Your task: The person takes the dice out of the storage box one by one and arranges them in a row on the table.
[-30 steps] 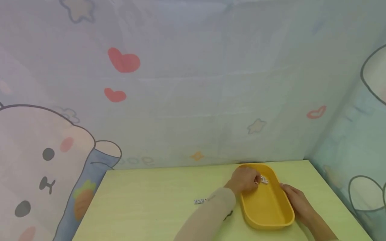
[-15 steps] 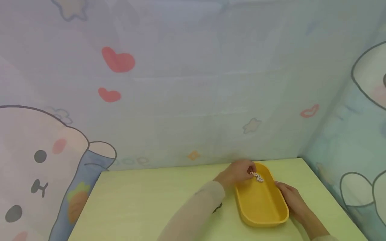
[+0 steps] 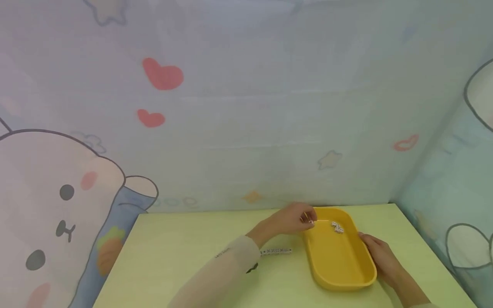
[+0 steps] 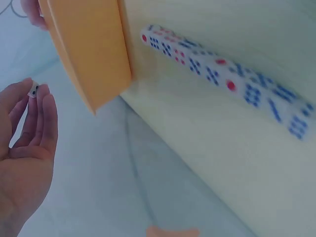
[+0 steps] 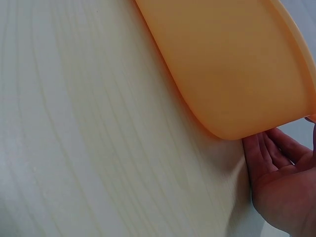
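My left hand [image 3: 294,217] is at the far left rim of the yellow tray [image 3: 339,280]. Between thumb and fingertips it pinches a small white die [image 4: 33,90], its dark pips showing in the left wrist view. Inside the tray, toward the far end, lies a small cluster of white dice [image 3: 337,227]. My right hand [image 3: 381,256] grips the tray's right side, thumb at the rim and fingers against the outer wall in the right wrist view. Left of the tray, a straight row of dice [image 4: 212,74] with blue and red pips stands on the table, partly behind my left sleeve in the head view.
The pale yellow-green table [image 3: 185,248] reaches back to a printed cloth [image 3: 246,107] with hearts and cartoon animals. Another cloth side [image 3: 454,179] rises along the right. The tray stands near the table's back right.
My left hand has come up from the dice in the tray and moved left to its rim with one die. More of the dice row now shows. My right hand stays on the tray.
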The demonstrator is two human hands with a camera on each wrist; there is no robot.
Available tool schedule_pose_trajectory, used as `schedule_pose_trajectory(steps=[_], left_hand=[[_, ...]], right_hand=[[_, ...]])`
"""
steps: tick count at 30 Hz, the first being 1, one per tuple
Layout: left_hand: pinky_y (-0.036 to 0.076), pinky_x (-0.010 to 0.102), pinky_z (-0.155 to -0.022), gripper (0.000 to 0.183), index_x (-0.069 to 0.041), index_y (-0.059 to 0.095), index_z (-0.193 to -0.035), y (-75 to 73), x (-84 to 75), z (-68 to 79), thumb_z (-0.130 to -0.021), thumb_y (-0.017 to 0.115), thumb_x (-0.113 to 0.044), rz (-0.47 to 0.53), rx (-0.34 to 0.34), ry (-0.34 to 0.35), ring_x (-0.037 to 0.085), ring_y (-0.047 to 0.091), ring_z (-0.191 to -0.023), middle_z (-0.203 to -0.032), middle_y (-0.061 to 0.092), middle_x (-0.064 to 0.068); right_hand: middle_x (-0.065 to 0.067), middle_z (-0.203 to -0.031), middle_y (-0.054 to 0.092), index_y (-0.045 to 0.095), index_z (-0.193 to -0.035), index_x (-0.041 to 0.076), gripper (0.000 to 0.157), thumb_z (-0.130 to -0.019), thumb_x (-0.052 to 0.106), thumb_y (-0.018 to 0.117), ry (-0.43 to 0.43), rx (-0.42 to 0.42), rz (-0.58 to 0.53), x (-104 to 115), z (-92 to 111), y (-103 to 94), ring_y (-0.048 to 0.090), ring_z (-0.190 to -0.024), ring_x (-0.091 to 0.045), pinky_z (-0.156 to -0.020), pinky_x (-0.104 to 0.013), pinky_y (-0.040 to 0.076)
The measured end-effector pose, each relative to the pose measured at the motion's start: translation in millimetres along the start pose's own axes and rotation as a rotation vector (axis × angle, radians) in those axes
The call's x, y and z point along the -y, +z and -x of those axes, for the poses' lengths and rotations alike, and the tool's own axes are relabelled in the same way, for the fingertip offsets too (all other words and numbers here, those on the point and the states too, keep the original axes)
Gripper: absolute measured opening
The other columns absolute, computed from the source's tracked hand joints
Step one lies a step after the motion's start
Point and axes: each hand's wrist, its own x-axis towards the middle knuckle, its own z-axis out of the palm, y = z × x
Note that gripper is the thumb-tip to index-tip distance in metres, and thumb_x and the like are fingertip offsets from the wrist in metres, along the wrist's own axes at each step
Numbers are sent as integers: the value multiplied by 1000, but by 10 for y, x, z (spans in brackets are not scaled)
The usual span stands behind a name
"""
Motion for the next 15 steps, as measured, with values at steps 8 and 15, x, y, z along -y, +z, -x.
schedule_pose_trajectory(steps=[8, 15], left_hand=[[54, 18, -83, 7, -7, 73, -107, -308, 311, 530, -100, 74, -9, -42, -88, -27, 5, 65, -91, -102, 71, 0], [56, 24, -81, 7, -8, 74, -103, -349, 576, 989, -97, 76, -8, -4, -93, -137, 6, 64, -88, -98, 70, 0]], right_hand=[[-2, -117, 69, 33, -160, -7, 81, -111, 56, 46, -4, 3, 29, 4, 5, -10, 69, -96, -15, -82, -37, 62], [-4, -120, 69, 34, -159, -8, 82, -110, 57, 46, -20, 8, 37, -4, 21, 7, 69, -98, -15, -83, -36, 62]])
